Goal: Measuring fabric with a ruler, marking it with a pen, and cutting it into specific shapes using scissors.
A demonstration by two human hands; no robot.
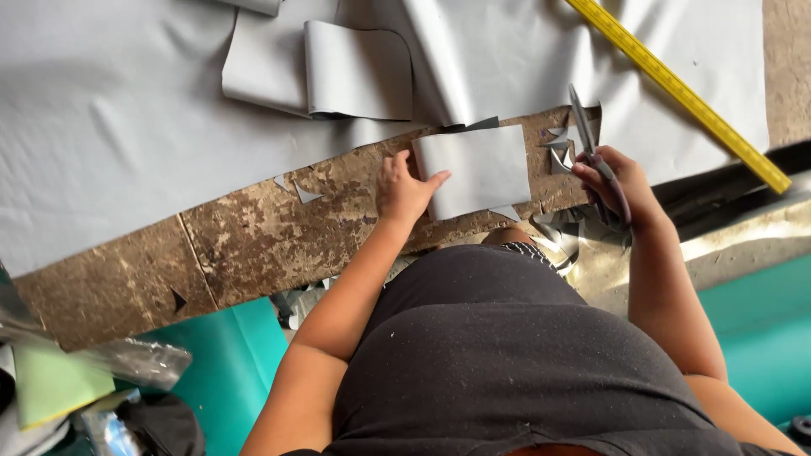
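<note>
Nearest the camera is the person's dark top (498,355), with both bare forearms reaching away from it toward the worn, mottled brown edge of the workbench (245,245). To the lower left a teal sheet (245,363) hangs beneath the bench edge, beside a pale green piece (51,384) and crumpled clear plastic (127,359). More teal shows at the lower right.

The left hand (405,187) lies on the bench edge with its fingers spread forward, the fingertips pressing the left side of a small rectangular grey piece (481,169) that lies flat across the bench edge. The hand is open and flat on the piece rather than wrapped round it.

The right hand (612,181) is closed around the handles of a pair of scissors (587,135), whose blades point up and away from the person, just beside the right side of the grey piece. Whether the blades are parted cannot be told. Small grey offcuts (559,148) lie between the piece and the blades, and two more triangular scraps (302,192) rest on the bench to the left of the left hand.

Beyond the bench edge a large grey sheet (118,110) covers the surface. On it lies a curled grey strip (355,72), folded over itself. At the far upper right a yellow ruler (676,89) runs diagonally across the sheet, well apart from both hands.
</note>
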